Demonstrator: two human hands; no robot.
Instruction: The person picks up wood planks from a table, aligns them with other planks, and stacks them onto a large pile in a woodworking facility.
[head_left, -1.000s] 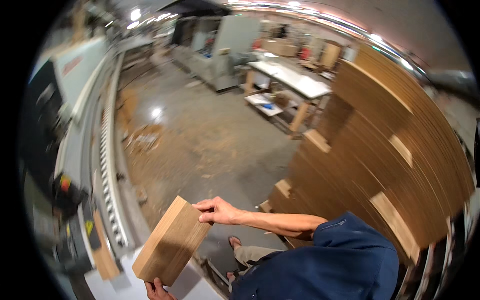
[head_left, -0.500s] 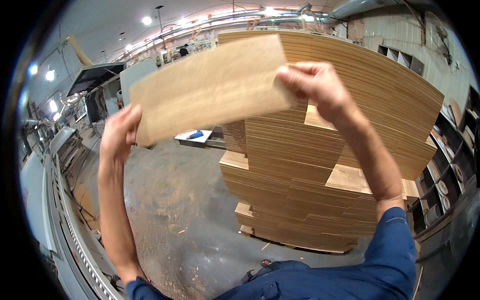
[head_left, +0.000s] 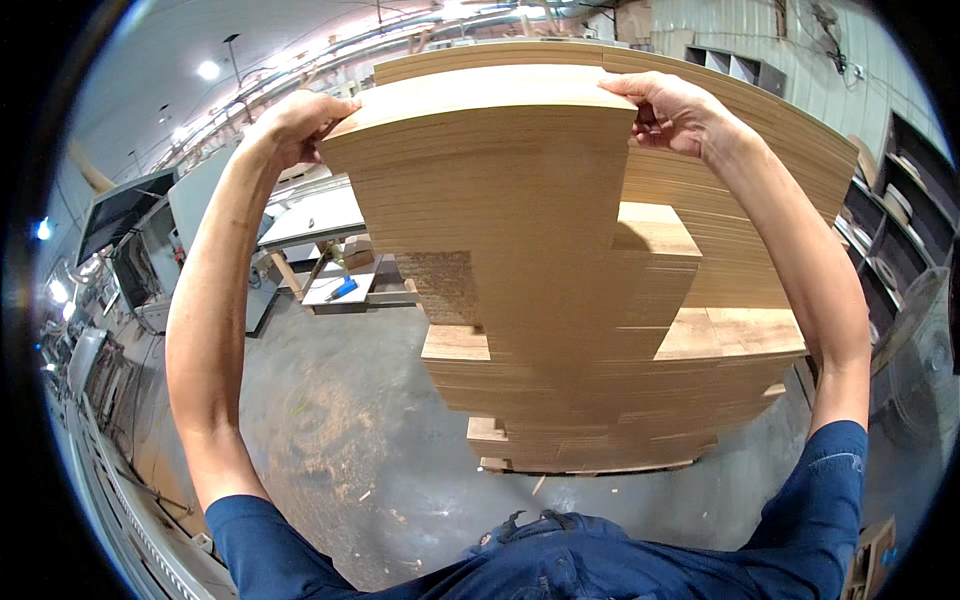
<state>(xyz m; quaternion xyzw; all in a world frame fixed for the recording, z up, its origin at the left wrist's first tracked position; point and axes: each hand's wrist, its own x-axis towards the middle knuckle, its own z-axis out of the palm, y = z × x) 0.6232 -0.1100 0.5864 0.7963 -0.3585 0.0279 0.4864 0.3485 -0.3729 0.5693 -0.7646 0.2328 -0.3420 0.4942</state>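
Note:
A flat wooden board [head_left: 480, 88] with pale grain lies level on top of a tall stack of like boards [head_left: 530, 230]. At its left end my left hand [head_left: 303, 126] grips the corner, thumb on top and fingers curled beneath. My right hand [head_left: 672, 112] pinches the right corner in the same way. Both arms are raised and stretched forward. The stack's near face is stepped, with board ends jutting out at several heights. A darker, rough-faced block [head_left: 440, 285] shows on its left side.
Left of the stack stands a white worktable [head_left: 315, 215], with a blue-handled tool [head_left: 343, 288] on a low shelf. Dark shelving [head_left: 905, 210] holding round rolls lines the right wall. Sawdust and wood scraps litter the grey floor [head_left: 330, 420]. Machinery [head_left: 130, 290] runs along the left.
The board, earlier held up and tilted with its broad face toward me, is now level on the stack's top. Both hands moved with it, still at its ends. My view shifted to the right.

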